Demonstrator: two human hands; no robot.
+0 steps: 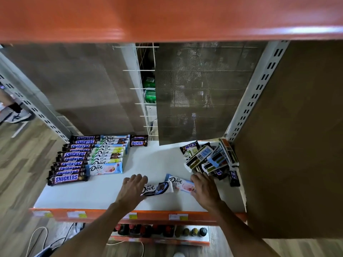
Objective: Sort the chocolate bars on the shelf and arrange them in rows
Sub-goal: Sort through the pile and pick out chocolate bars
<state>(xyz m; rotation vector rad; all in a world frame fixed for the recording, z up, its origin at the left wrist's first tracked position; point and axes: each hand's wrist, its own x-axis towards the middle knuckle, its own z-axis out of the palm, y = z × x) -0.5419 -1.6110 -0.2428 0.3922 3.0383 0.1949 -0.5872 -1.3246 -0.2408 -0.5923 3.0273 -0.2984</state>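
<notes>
Left hand (134, 188) and right hand (204, 186) rest on bars at the shelf (157, 160) front.
Both lie flat, fingers loosely spread: left on dark Dove bar (158, 188), right on pink Dove bar (181, 183). Sorted rows (89, 158) sit left, jumbled pile (211, 158) right.

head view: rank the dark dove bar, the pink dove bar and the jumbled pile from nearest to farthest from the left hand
1. dark Dove bar, touching the left hand, on its right.
2. pink Dove bar, further right, at the right hand.
3. jumbled pile, far right, toward the back.
</notes>
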